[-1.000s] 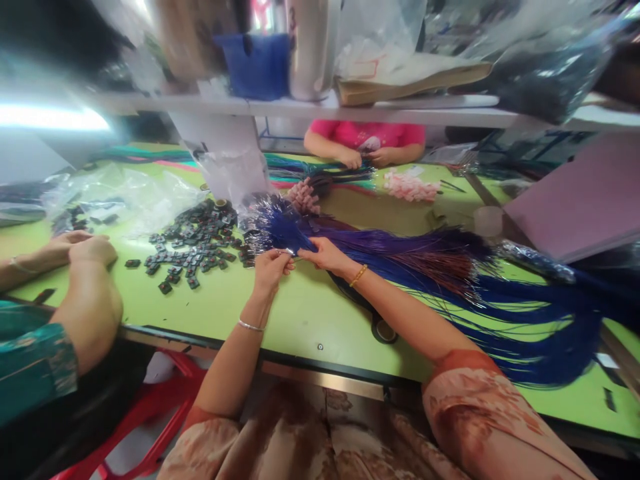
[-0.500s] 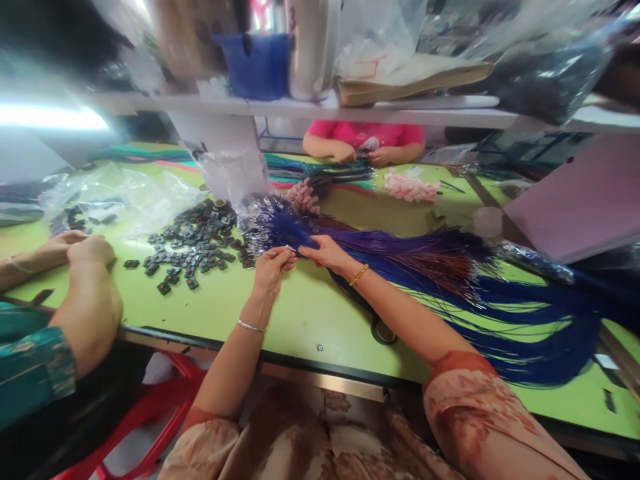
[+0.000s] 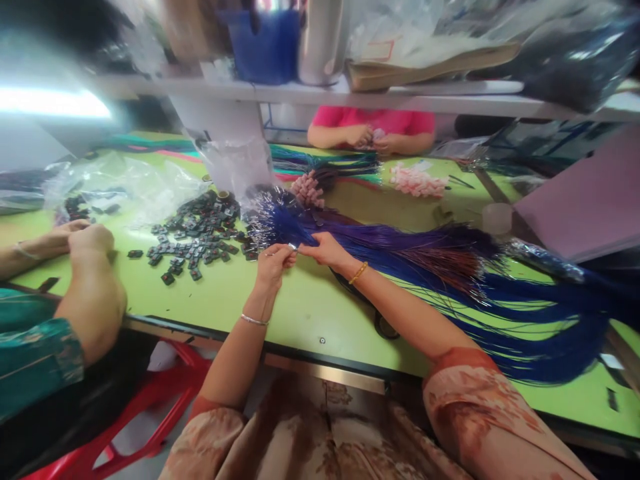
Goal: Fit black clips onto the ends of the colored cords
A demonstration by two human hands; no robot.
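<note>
My left hand (image 3: 275, 263), with a silver bracelet on the wrist, is pinched around something small and pale that I cannot make out. Just right of it, my right hand (image 3: 326, 253) is closed at the near side of the blue cord bundle (image 3: 287, 223); its fingertips almost meet those of my left hand, and what lies between them is too small to tell. Silvery tips fan out at the bundle's left end. Purple and brown cords (image 3: 425, 247) run to the right beyond my right hand. Small black pieces (image 3: 200, 230) lie piled left of the bundle.
A co-worker's hands (image 3: 90, 237) are at the table's left side. Across the table, a person in pink (image 3: 373, 127) works under the shelf (image 3: 440, 103). Pink pieces (image 3: 417, 181) lie near that person. A red stool (image 3: 165, 400) stands below the table's front edge (image 3: 200, 330).
The view has shifted slightly, so the shelf and far table appear higher. Both my hands stay close together at the bundle. The person across has raised their hands a little.
</note>
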